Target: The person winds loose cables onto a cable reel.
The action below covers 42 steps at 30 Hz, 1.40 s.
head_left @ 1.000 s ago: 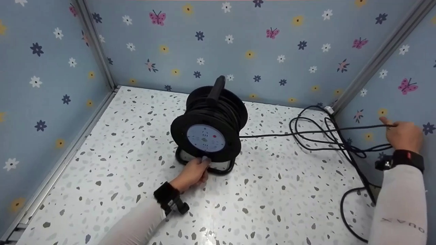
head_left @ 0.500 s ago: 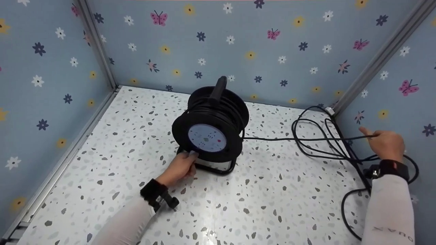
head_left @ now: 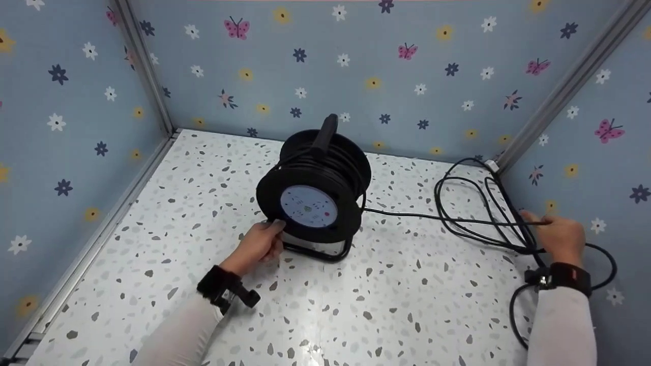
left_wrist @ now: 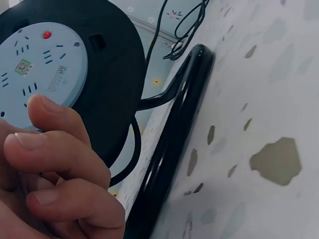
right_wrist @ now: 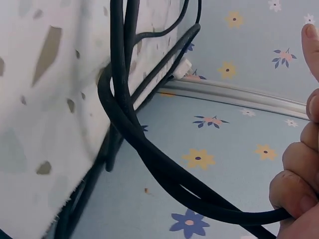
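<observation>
A black cable reel (head_left: pixel 346 218) stands on its tubular frame, its round socket plate (head_left: pixel 308 206) facing me. My left hand (head_left: pixel 257 244) grips the lower left edge of its front disc, thumb on top. In the left wrist view the curled fingers (left_wrist: pixel 65 149) overlap the socket plate, and what lies inside them is hidden. Black cable (head_left: pixel 402 214) runs from the reel to my right hand (head_left: pixel 562 236), which grips it at the right edge of the table. The right wrist view shows several strands bending over that edge toward the curled fingers.
Loose loops of cable lie at the right back of the speckled white table (head_left: pixel 396 305), and some hang past its right edge. Blue flowered panels (head_left: pixel 356 66) in metal frames enclose the left, back and right. A small white piece (head_left: pixel 492 165) sits in the back right corner.
The reel's front disc has turned clockwise, and my left hand has moved left and slightly up along its lower edge. My right hand has come inward and nearer with the cable.
</observation>
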Tool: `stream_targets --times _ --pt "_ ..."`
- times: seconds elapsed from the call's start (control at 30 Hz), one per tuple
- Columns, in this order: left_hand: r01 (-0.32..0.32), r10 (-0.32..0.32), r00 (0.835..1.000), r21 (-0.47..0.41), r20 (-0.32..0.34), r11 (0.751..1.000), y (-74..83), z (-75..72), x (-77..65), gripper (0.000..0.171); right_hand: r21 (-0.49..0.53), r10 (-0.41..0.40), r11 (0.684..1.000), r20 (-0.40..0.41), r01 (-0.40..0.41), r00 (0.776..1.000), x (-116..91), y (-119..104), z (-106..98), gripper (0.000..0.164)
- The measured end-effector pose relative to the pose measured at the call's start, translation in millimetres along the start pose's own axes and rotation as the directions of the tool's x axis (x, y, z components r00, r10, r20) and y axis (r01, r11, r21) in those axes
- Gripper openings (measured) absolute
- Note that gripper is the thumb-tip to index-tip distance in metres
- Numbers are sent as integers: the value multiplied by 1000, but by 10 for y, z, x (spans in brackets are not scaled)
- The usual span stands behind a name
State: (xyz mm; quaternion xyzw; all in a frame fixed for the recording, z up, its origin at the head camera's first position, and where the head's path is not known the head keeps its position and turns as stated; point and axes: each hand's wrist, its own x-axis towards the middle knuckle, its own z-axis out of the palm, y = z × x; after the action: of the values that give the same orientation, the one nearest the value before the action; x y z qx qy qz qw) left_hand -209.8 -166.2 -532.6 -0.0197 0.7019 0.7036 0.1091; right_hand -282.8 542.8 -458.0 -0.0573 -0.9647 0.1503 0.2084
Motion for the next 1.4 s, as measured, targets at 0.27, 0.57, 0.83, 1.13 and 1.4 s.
stream_targets --times 0.27,0.57,0.83,1.13,1.4 --pt "-5 3 999 -58 -35 998 73 -51 -22 45 73 15 997 -110 -7 994 -228 -22 192 75" --pt "-2 -3 999 -91 -52 996 107 -77 -55 48 77 -71 993 -202 88 977 -288 -16 365 75" --pt "1 -7 999 -167 -34 986 208 -123 -62 44 128 -106 981 -272 145 956 -353 -68 489 67" --pt "13 -19 999 -236 -27 972 332 -160 -39 36 209 -17 977 -123 43 992 -483 -200 453 63" --pt "-101 92 993 -128 -76 987 440 -209 -49 38 301 -24 954 126 -15 992 -470 -293 398 54"
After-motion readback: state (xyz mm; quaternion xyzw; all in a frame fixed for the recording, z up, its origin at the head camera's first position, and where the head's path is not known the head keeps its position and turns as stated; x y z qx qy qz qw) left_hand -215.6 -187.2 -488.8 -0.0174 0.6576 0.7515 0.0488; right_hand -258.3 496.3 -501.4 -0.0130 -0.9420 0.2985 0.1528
